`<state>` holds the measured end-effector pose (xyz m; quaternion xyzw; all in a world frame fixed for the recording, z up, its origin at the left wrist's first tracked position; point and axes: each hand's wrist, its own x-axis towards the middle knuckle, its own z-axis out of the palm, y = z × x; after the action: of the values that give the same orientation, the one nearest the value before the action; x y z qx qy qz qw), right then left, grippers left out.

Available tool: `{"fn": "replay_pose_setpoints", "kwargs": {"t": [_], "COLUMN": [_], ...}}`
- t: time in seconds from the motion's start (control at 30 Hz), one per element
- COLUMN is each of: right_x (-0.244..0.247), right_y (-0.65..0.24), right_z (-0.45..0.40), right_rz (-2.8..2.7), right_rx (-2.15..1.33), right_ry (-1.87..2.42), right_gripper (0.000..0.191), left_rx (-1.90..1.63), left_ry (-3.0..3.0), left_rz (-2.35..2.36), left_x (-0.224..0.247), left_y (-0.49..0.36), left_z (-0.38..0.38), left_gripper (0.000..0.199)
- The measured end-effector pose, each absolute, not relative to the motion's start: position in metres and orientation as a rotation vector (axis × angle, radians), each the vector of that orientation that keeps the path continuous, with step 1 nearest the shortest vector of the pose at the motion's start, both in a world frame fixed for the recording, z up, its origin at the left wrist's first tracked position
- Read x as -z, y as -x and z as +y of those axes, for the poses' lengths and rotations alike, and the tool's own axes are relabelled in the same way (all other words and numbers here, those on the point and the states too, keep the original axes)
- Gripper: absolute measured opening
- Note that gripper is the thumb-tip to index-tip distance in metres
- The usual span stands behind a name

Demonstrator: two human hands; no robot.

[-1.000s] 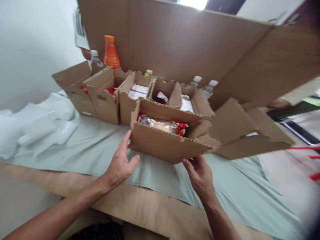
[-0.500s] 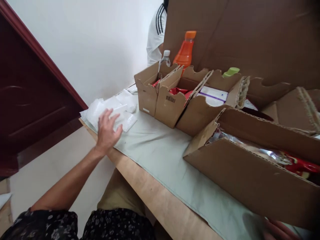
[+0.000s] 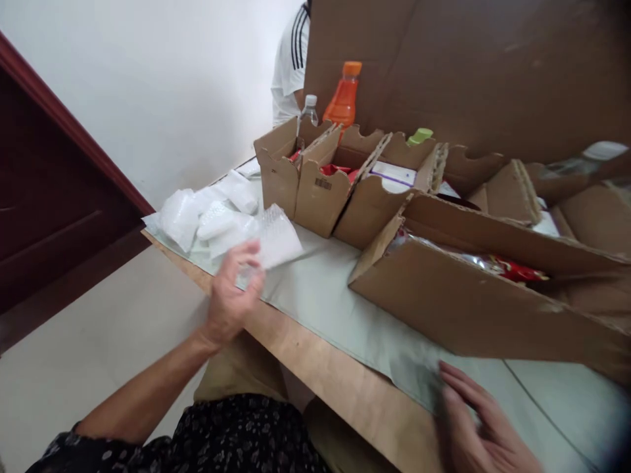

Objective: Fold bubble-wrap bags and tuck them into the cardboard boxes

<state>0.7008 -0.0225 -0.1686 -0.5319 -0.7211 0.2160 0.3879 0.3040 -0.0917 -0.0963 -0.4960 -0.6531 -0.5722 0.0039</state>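
My left hand (image 3: 234, 289) is at the table's front edge, its thumb and fingers curled in a pinch on a white bubble wrap bag (image 3: 280, 238), one corner of which stands up off the cloth. Behind it lie several more white bubble wrap bags (image 3: 180, 217) in a loose heap. At the lower right my right hand (image 3: 486, 420) grips a flat, see-through greyish thing (image 3: 417, 378), blurred by motion; its kind cannot be made out. That thing hangs over the cloth near the front edge.
A long cardboard box (image 3: 468, 295) with shiny packets stands right of centre. Behind it runs a row of open cardboard bins (image 3: 315, 197). An orange bottle (image 3: 344, 98) and a tall cardboard panel (image 3: 444, 72) stand farther back. A person's white sleeve (image 3: 290, 59) shows beyond.
My left hand has closed on a bubble wrap bag and drawn it to the right, lifting its corner. My right hand has come further into view with the see-through thing.
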Motion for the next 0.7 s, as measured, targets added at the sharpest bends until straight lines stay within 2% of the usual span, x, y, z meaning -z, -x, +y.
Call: {"fn": "replay_pose_setpoints", "kwargs": {"t": [0.07,0.2,0.23,0.3,0.37,0.4,0.5,0.63,0.7], "right_x": [0.154,0.133,0.130,0.124,0.120,0.118,0.112,0.108,0.106], "right_y": [-0.666,-0.629,-0.627,-0.625,-0.620,-0.615,-0.586,-0.527,-0.501], "right_z": [-0.040,-0.052,-0.052,-0.052,-0.050,-0.047,-0.033,-0.007,0.006], "right_rz": [-1.931,-1.971,-1.967,-1.961,-2.008,-2.053,-2.249,-2.616,-2.803], "right_rx": [-0.514,-0.429,-0.417,-0.405,-0.432,-0.454,-0.503,-0.442,-0.375], "right_ry": [1.233,1.061,1.051,1.029,0.974,0.939,0.866,0.827,0.768], "right_gripper": [0.019,0.021,0.023,0.025,0.026,0.027,0.035,0.062,0.057], "left_rx": [1.651,1.395,1.387,1.414,1.420,1.420,1.438,1.358,1.253], "left_ry": [1.885,2.601,2.704,2.745,2.609,2.488,2.080,1.891,1.965], "left_rz": [-2.068,-1.759,-1.627,-1.483,-1.587,-1.704,-2.015,-2.208,-2.269], "left_x": [0.116,0.129,0.126,0.118,0.111,0.109,0.110,0.127,0.138], "left_y": [-0.354,-0.426,-0.434,-0.435,-0.421,-0.411,-0.374,-0.333,-0.322], "left_z": [-0.106,-0.135,-0.140,-0.145,-0.142,-0.138,-0.121,-0.100,-0.093], "left_gripper": [0.007,0.057,0.058,0.040,0.023,0.022,0.030,0.047,0.055]}}
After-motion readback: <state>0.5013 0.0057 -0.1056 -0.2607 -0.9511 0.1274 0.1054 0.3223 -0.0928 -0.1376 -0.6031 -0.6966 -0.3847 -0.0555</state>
